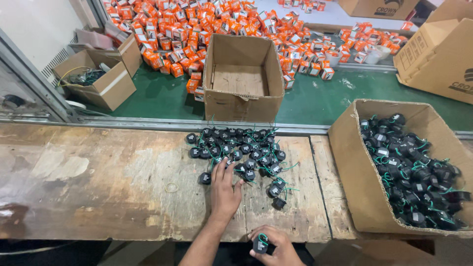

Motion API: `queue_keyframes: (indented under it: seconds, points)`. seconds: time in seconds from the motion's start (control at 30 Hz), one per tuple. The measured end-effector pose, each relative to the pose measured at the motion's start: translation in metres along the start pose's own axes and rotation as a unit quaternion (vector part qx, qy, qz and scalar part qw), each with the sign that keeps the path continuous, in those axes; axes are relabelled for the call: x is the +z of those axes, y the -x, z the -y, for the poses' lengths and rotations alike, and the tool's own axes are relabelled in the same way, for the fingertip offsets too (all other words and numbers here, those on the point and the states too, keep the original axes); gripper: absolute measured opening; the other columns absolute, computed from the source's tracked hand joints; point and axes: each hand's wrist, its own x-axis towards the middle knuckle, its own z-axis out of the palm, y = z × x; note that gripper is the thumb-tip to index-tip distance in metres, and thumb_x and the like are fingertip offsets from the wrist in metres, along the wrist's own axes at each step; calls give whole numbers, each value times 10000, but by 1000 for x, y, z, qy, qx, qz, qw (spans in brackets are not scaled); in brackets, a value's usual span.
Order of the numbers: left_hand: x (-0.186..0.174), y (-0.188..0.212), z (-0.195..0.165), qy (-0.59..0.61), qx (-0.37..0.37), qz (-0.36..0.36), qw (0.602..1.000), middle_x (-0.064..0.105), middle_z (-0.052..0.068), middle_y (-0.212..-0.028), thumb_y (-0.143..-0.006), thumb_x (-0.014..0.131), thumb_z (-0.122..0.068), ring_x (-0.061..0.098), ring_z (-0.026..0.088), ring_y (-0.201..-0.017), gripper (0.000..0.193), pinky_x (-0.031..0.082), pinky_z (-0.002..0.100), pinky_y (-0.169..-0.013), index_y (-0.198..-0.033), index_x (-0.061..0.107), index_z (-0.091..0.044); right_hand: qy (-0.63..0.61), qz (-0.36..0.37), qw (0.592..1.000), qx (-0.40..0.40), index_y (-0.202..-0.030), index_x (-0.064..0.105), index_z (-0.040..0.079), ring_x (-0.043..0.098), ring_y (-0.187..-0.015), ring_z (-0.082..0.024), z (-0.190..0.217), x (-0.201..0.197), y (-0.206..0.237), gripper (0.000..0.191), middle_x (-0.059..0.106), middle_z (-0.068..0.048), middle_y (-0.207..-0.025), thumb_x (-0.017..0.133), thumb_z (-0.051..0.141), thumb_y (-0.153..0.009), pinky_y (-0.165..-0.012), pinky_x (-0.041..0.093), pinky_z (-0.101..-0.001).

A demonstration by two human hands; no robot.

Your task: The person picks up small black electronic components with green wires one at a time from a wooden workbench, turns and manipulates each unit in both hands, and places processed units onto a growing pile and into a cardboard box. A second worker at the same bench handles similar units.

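Note:
A pile of small black round parts with green wires point(246, 150) lies on a worn wooden bench point(98, 182). My left hand point(224, 189) lies flat, palm down, at the pile's near edge, its spread fingertips touching the nearest parts. It grips nothing. Close to the bench's front edge, my right hand point(278, 249) is closed around one black part with a green wire point(260, 244).
At the right, a tilted cardboard box point(347, 162) holds many of the same black parts. Beyond the bench, an empty open carton point(231, 106) stands on a green belt point(320, 101). Behind it lie heaps of small orange boxes point(197, 24). More cartons sit left point(106, 88) and right point(438, 54). A rubber band point(171, 187) lies on the bench.

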Motion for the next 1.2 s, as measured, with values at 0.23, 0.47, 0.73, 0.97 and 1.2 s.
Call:
queue_keyframes:
  seconds: [0.23, 0.47, 0.73, 0.97, 1.2]
  points:
    - [-18, 9, 25, -66, -8, -117, 991, 569, 195, -1358, -875, 726, -89, 521, 405, -1284, 464, 418, 494, -1106, -1321, 608, -43, 8, -4, 1000, 24, -957, 694, 36, 753, -1040, -273, 9, -2, -2, 289, 767, -115, -1050, 887, 131, -764, -919, 565, -392]
    - [-27, 11, 41, -155, 13, 40, 987, 666, 178, -1248, -762, 745, -73, 586, 386, -1200, 530, 447, 501, -1033, -1280, 641, -30, -6, 0, 999, 37, -940, 646, 43, 750, -1029, -259, 36, -1, -7, 283, 757, -116, -1069, 858, 105, -764, -897, 568, -375]
    - [-19, 25, 45, 231, -139, 7, 963, 768, 83, -972, -833, 764, 30, 721, 201, -861, 508, 584, 313, -784, -1327, 675, -51, 25, -28, 997, 71, -1122, 649, 64, 758, -1036, -263, 41, -5, -6, 388, 758, -84, -1085, 793, 48, -763, -927, 560, -377]
    - [-3, 72, 24, 541, -175, 133, 812, 778, 103, -997, -807, 802, 56, 734, 145, -916, 405, 600, 300, -831, -1192, 685, 9, 137, -108, 985, 0, -1360, 538, 20, 590, -1261, -379, 22, 0, -6, 669, 626, -192, -1312, 719, -47, -720, -1059, 444, -440]
    - [-9, 83, -33, 271, -102, 176, 941, 730, 89, -894, -733, 880, -63, 663, 189, -719, 310, 543, 305, -629, -1008, 737, -60, -119, -76, 964, 225, -1361, 548, 43, 674, -931, -184, -21, 12, 11, 591, 660, -71, -1192, 754, 31, -807, -793, 586, -364]
